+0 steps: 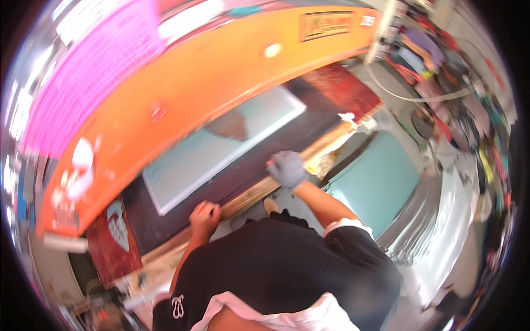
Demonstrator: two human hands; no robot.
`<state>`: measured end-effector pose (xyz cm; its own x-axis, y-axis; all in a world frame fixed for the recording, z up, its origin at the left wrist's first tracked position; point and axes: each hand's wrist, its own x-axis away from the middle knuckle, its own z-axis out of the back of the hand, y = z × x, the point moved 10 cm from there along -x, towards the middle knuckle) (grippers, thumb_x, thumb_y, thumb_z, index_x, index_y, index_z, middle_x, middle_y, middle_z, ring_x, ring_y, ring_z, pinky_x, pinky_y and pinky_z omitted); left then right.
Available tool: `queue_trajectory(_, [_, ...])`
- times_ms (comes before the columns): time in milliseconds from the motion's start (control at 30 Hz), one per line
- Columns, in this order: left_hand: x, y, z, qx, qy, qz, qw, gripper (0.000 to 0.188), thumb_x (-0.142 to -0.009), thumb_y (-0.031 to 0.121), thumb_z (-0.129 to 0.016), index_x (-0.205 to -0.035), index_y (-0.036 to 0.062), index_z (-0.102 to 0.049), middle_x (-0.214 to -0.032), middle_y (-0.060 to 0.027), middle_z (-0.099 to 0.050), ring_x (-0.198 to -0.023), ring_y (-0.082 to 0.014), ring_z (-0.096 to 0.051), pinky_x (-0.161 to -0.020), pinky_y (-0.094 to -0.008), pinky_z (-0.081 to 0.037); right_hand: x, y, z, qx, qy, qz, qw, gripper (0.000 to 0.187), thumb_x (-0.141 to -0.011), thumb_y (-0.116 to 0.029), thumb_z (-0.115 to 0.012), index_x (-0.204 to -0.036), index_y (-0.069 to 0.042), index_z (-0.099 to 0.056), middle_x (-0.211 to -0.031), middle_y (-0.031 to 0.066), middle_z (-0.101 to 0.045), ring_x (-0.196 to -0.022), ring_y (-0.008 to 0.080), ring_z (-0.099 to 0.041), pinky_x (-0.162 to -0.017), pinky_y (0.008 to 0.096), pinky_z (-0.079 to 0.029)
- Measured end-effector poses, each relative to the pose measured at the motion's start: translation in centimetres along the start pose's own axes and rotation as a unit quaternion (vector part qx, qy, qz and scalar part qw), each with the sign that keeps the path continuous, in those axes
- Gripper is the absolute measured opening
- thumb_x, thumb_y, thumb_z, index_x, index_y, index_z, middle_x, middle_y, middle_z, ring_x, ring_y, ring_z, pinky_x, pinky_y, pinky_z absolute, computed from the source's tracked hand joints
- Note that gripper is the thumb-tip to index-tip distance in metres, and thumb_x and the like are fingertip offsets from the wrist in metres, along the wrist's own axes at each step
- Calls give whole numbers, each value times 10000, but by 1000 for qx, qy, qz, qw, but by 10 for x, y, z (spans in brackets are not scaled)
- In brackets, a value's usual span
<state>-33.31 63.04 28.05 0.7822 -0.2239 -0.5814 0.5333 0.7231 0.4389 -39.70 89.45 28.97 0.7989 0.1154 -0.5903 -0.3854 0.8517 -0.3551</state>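
At the near edge of a dark work surface [243, 174], my bare left hand [205, 216] rests with its fingers curled into a loose fist; nothing shows in it. My right hand [287, 169], in a grey glove, is at the same edge farther right. Its fingers are curled, and whatever they may hold is hidden. Beyond both hands lies a long pale blue-grey sheet [190, 160] with a white border, apart from them. A dark brownish patch [228, 126] shows on it, and its far side runs under the orange machine beam.
The orange machine beam [215, 71] arches low over the sheet. A wooden strip [248, 199] edges the work surface, with red boards [345, 88] at its ends. To the right are a stack of pale green sheets [381, 176], clear plastic film [422, 226] and a cluttered heap [441, 77].
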Motion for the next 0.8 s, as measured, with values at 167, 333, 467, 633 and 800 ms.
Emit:
queue_trajectory(167, [22,-16,-16,-137,-36,94,985,205,-795,166,-587,-657,36,-508,-726,-130,-526,-715,-337,-539,-637,-438,-450,-16,26,35,-178,52,-23,982,243,-842,-258,-528,-715,-58,-582,-709,141,-590,-710,348,-575,-657,450,-448])
queue_trajectory(333, [30,-21,-20,-220,28,87,971,217,-818,185,-560,-682,21,-518,-763,-166,-540,-764,-368,-533,-693,-460,-444,-78,113,123,-281,152,-137,938,270,-891,-232,-469,-734,-29,-553,-709,167,-587,-690,349,-576,-620,419,-442])
queue_trajectory(467, [50,-5,-31,-293,-13,74,953,229,-843,200,-555,-692,32,-521,-813,-182,-588,-796,-375,-570,-676,-467,-480,-91,96,133,-319,132,-30,938,234,-925,-202,-479,-860,4,-567,-775,103,-598,-762,210,-591,-736,327,-464])
queue_trajectory(633, [87,8,-8,-245,-15,110,963,244,-829,140,-545,-661,-2,-441,-732,-189,-482,-713,-411,-501,-612,-500,-412,-37,83,121,-302,107,-100,942,224,-907,-235,-491,-861,-33,-575,-800,124,-590,-781,300,-586,-725,379,-465])
queue_trajectory(800, [85,18,7,-240,61,77,966,249,-835,133,-529,-654,-2,-425,-717,-203,-459,-716,-415,-492,-625,-504,-395,37,54,66,-50,-154,13,987,309,-842,-354,-510,-761,-76,-620,-777,133,-594,-764,329,-588,-689,438,-458])
